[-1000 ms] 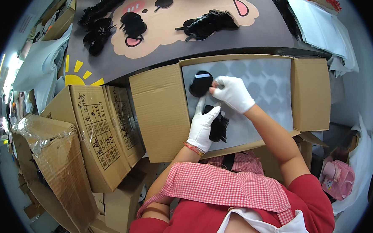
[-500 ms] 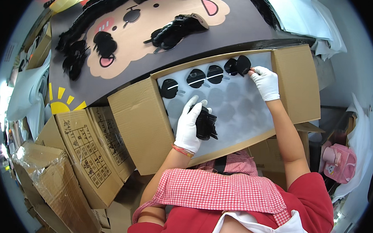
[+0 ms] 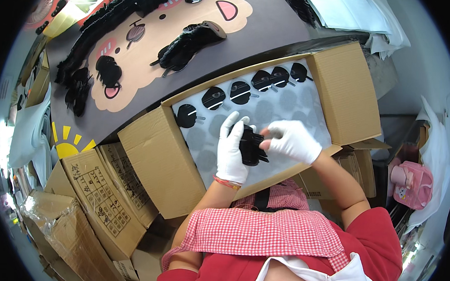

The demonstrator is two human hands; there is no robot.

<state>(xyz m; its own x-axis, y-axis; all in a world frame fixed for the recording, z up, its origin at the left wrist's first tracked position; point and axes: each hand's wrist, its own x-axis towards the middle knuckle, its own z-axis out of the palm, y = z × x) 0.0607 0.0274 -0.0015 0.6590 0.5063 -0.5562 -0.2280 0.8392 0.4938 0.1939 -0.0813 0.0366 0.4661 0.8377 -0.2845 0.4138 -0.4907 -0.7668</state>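
Observation:
My left hand (image 3: 230, 156), in a white glove, is closed around a stack of dark round lenses (image 3: 250, 146) with thin stems, held above the open cardboard box. The gloved right hand (image 3: 293, 141) has come up to the stack, its bare thumb and fingertip closing at the stem ends on its right side. Along the box's far side lies a row of several glossy lenses (image 3: 240, 92) on a whitish translucent sheet (image 3: 194, 139). Fainter round shapes show through that sheet. The last lens (image 3: 299, 72) sits near the far right corner.
The cardboard box (image 3: 148, 157) has its side flaps folded out. Beyond it, a grey table with a cartoon print (image 3: 141, 80) carries piles of black lenses (image 3: 189, 47). More cartons (image 3: 100, 190) stand at left, and a pink bag (image 3: 413, 186) is at right.
My right hand has left a lens at the far right end of the row and moved back to the stack in my left hand. The view has shifted slightly.

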